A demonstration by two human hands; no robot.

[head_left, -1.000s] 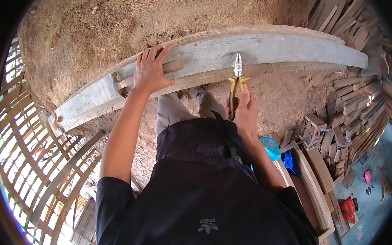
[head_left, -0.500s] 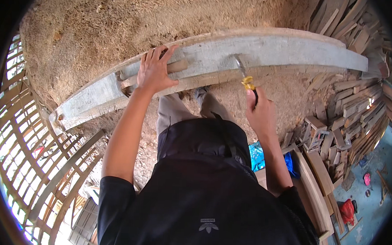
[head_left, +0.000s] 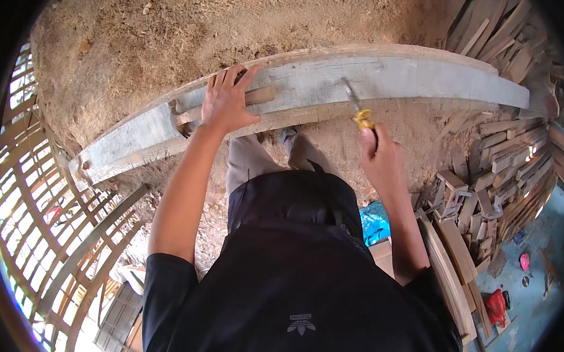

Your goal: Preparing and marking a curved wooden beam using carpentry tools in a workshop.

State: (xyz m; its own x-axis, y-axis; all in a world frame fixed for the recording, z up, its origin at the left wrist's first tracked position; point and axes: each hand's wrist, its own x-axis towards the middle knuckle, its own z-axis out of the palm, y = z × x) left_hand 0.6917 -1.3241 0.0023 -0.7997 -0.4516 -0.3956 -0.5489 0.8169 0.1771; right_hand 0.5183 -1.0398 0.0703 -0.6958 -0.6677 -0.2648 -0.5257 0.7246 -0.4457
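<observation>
A long, curved wooden bench-like board (head_left: pixel 418 78) with a greyish top face stretches across in front of me. Over a short wooden strip (head_left: pixel 259 95) on this board lies my left hand (head_left: pixel 224 101), fingers stretched out and thumb apart. Dark metal shows at the strip's left end, where its shape is hard to make out. To the right, my right hand (head_left: pixel 383 156) is closed around the handle of a tool with a metal shaft and yellow-and-black handle (head_left: pixel 364 118). Its slightly blurred tip points at the board's top; whether it touches cannot be told.
Brown, sawdust-like ground (head_left: pixel 175 26) lies beyond the board. Stacked wood offcuts (head_left: pixel 503 154) fill the right side, above a blue floor (head_left: pixel 521 325) with a red bag (head_left: pixel 495 307). A slatted lattice (head_left: pixel 36 178) stands at left. Curved planks (head_left: pixel 444 274) lie beside my right arm.
My right hand has shifted slightly right and toward me with the tool. My left hand stays on the strip, and the whole view has moved a little.
</observation>
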